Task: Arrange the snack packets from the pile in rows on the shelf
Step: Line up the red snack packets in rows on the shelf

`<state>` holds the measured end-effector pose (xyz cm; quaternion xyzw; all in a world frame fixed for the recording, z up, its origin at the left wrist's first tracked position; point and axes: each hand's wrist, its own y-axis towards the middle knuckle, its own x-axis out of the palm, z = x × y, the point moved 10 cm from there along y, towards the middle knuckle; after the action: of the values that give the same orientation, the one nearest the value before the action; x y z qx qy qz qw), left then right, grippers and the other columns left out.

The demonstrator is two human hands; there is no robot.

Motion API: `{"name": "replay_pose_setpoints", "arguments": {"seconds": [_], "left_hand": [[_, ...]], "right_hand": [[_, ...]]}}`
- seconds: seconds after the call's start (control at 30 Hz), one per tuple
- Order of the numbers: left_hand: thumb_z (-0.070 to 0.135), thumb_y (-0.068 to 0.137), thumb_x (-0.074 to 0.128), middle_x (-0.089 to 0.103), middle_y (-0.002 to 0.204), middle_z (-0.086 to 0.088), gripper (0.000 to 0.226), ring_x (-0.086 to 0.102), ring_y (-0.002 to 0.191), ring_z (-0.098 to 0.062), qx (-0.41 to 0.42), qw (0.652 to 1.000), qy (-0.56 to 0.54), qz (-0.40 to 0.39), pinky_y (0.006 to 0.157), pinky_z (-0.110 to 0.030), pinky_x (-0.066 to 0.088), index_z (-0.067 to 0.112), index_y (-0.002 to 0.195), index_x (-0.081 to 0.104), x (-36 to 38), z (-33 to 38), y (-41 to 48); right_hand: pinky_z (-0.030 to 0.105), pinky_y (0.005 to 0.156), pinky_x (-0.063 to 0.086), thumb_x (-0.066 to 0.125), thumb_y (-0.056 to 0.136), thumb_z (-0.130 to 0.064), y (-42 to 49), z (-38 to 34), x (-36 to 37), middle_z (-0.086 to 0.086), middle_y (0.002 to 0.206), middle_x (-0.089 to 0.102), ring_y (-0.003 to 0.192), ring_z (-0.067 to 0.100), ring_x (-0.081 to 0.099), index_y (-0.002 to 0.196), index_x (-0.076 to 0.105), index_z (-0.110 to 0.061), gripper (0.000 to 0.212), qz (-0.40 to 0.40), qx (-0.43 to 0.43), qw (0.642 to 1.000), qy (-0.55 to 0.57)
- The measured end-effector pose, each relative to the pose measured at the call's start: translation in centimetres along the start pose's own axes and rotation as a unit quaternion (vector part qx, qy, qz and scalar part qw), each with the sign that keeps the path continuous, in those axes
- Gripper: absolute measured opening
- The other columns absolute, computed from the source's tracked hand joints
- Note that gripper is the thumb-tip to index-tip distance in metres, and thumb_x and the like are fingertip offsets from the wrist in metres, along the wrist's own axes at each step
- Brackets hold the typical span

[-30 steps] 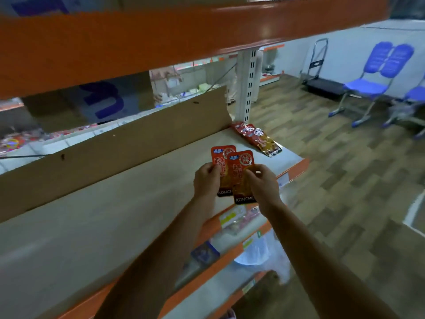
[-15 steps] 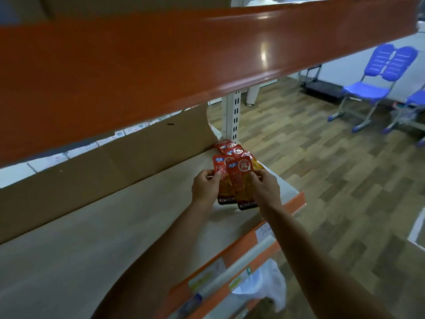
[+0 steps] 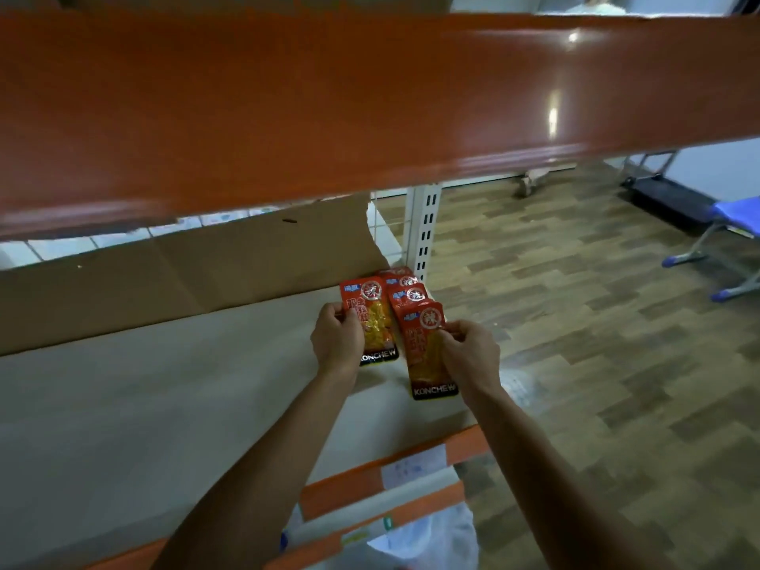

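head view, looking down at a shelf board [image 3: 164,384] of pale wood grain; left hand [image 3: 337,339] has thumb and curled fingers pinched on the left edge of a red snack packet [image 3: 372,318], its clear window showing yellow pieces and its black lower band reading "konchew"; right hand [image 3: 469,355] pinches with curled fingertips the right edge of a second red packet [image 3: 423,347] of the same print, just beside the first and set nearer the front of the board; both held packets are at the right end of the shelf, long sides roughly parallel, printed faces up; whether they lie flat on the board or are raised slightly cannot be told; behind them two more red packets [image 3: 407,283] lie overlapping, close to the white slotted upright [image 3: 425,228]; a brown cardboard sheet [image 3: 185,273] stands along the back of the board, its right end torn; a glossy orange beam [image 3: 329,109] of the level above fills the upper part of the view; the orange front rail [image 3: 464,442] of the board carries a pale label [image 3: 411,466]; below it, a white plastic bag [image 3: 423,540] is partly seen; to the right, a wood-pattern floor [image 3: 575,302] and a blue chair [image 3: 736,211].
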<state>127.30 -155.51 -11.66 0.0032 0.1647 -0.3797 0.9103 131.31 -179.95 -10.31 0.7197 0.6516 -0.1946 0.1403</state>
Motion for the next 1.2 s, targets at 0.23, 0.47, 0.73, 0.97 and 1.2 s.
{"name": "replay_pose_setpoints", "arguments": {"seconds": [0.23,0.47,0.73,0.97,1.2], "left_hand": [[0.024,0.093,0.052,0.062,0.090,0.001,0.007,0.056,0.074,-0.008,0.009,0.999,-0.010,0.042,0.056,-0.023,0.039,0.021,0.091,0.057,0.1,-0.1,-2.5],[0.024,0.090,0.058,0.068,0.089,0.004,0.004,0.065,0.079,-0.011,-0.023,1.000,-0.011,-0.006,0.065,-0.029,0.053,0.024,0.086,0.061,1.7,-1.0,-5.3],[0.026,0.089,0.063,0.067,0.102,-0.001,0.013,0.067,0.090,-0.016,-0.045,0.995,0.033,-0.082,0.078,-0.036,0.057,0.021,0.100,0.060,3.7,-1.2,-7.5],[0.030,0.088,0.068,0.068,0.105,-0.003,0.021,0.067,0.092,-0.017,-0.019,0.986,0.093,-0.136,0.080,-0.037,0.059,0.018,0.101,0.059,4.8,-0.6,-8.9],[0.031,0.087,0.069,0.069,0.105,-0.004,0.024,0.067,0.073,-0.009,0.019,0.978,0.156,-0.139,0.060,-0.021,0.057,0.016,0.103,0.060,4.9,0.1,-9.7]], "right_hand": [[0.042,0.073,0.059,0.063,0.086,-0.017,1.1,1.0,0.4,0.006,0.089,0.073,0.077,0.019,0.069,0.094,0.075,-0.016,0.014,-0.069,-0.019,0.997,0.004],[0.039,0.063,0.060,0.072,0.080,-0.021,1.7,1.4,-0.5,-0.001,0.082,0.071,0.070,0.016,0.069,0.100,0.072,-0.018,0.020,-0.095,-0.023,0.995,0.025],[0.042,0.077,0.058,0.066,0.087,-0.027,2.1,2.1,-0.6,0.002,0.099,0.071,0.083,0.017,0.066,0.105,0.072,-0.019,0.020,-0.091,-0.032,0.995,0.022],[0.044,0.082,0.057,0.059,0.093,-0.026,2.2,2.0,-0.6,0.007,0.105,0.071,0.090,0.021,0.067,0.111,0.070,-0.014,0.024,-0.095,-0.044,0.994,0.008],[0.046,0.078,0.057,0.058,0.093,-0.024,2.1,2.0,-0.8,0.008,0.100,0.072,0.086,0.023,0.068,0.107,0.072,-0.014,0.022,-0.099,-0.046,0.994,-0.001]]}}
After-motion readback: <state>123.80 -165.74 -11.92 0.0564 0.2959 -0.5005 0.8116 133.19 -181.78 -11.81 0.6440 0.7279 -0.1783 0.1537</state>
